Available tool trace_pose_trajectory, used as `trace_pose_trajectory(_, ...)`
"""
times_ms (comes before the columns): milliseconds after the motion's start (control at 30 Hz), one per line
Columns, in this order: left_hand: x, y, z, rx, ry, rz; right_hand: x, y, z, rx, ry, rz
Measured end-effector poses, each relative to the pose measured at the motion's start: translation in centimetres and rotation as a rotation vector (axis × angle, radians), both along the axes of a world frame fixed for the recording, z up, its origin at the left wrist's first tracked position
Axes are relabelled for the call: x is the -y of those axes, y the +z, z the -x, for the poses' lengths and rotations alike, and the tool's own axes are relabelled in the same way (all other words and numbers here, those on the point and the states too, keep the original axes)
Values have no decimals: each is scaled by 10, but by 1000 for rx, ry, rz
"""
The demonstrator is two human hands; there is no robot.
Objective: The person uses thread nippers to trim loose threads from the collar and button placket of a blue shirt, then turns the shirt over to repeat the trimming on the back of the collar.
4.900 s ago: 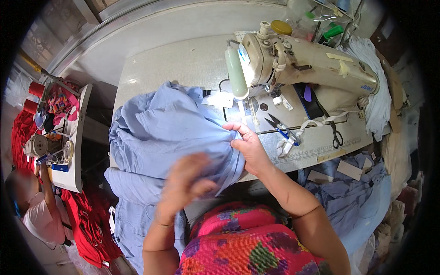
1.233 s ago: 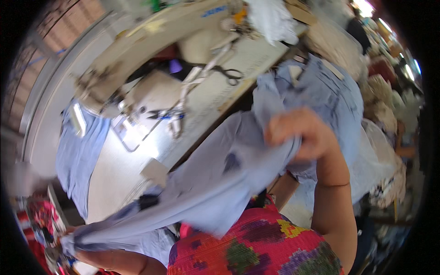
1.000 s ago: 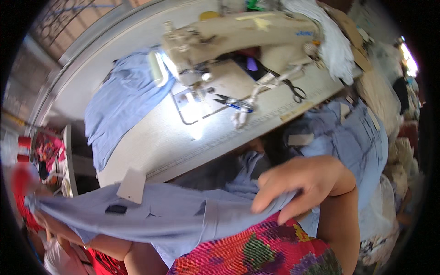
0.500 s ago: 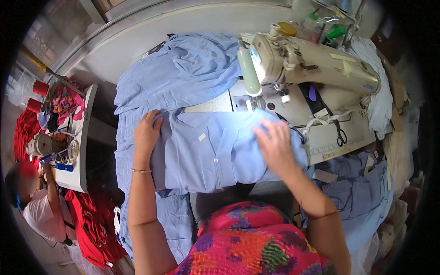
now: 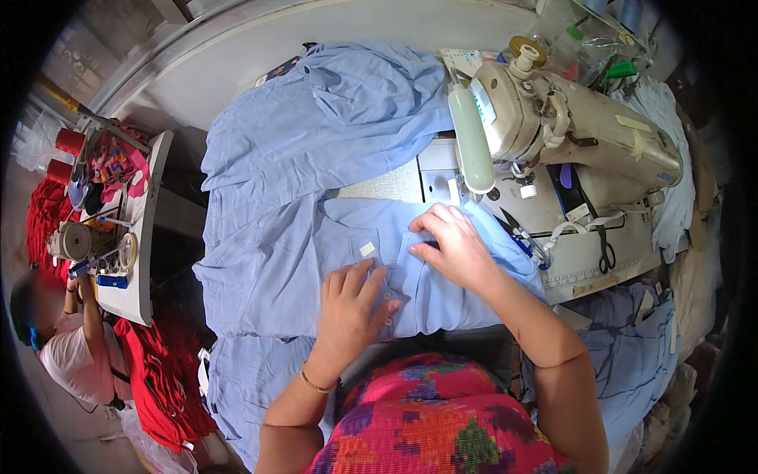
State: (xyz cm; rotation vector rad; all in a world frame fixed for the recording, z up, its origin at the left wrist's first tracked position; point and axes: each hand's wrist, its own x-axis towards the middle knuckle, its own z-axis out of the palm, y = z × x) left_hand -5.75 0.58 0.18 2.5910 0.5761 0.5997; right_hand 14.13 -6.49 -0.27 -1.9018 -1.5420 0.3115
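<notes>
A light blue buttoned shirt [image 5: 288, 265] lies spread over the table edge in front of me, its placket facing up. A small pale yellow sticker [image 5: 367, 248] is on its chest. My left hand [image 5: 350, 304] rests on the cloth just below that sticker, fingers spread, the thumb by the placket. Over the upper placket is my right hand [image 5: 452, 246], its fingers bent and its thumb apart from the index finger, touching the fabric. Neither hand visibly grips anything. Beyond my right hand stands a cream sewing machine [image 5: 580, 118] with a pale green lamp [image 5: 471, 142].
More light blue cloth [image 5: 347, 95] is heaped behind the shirt. Black scissors [image 5: 606, 251] and a snipper [image 5: 517, 233] lie on the right of the machine table. Darker blue garments [image 5: 624, 347] hang at the right. At far left a person [image 5: 79, 359] works beside red garments [image 5: 162, 379].
My left hand has moved right and nearer, from the shirt's far left edge to beside the placket. My right hand has shifted left onto the placket. The view has shifted slightly.
</notes>
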Motion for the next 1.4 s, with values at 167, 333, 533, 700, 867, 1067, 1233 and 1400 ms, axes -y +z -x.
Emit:
trace_pose_trajectory(167,6,-9,3,14,29,-24,-11,7,-1,20,19,98)
trace_pose_trajectory(333,5,-10,4,26,28,-10,-21,14,-6,-412,98,58)
trace_pose_trajectory(533,6,-9,3,29,40,3,-44,-4,-3,-299,125,82)
trace_pose_trajectory(700,7,-11,7,-33,20,-48,-47,-3,6,-113,57,68)
trace_pose_trajectory(867,10,-8,8,-73,3,-45,-46,-5,9,-62,21,39)
trace_pose_trajectory(1067,9,-7,11,-3,-12,22,-45,-7,13,-27,16,-6)
trace_pose_trajectory(1233,-16,-15,18,240,152,474,-44,-18,11,64,117,-204)
trace_pose_trajectory(1400,-38,-8,-6,140,171,164,-42,-16,15,153,212,-204)
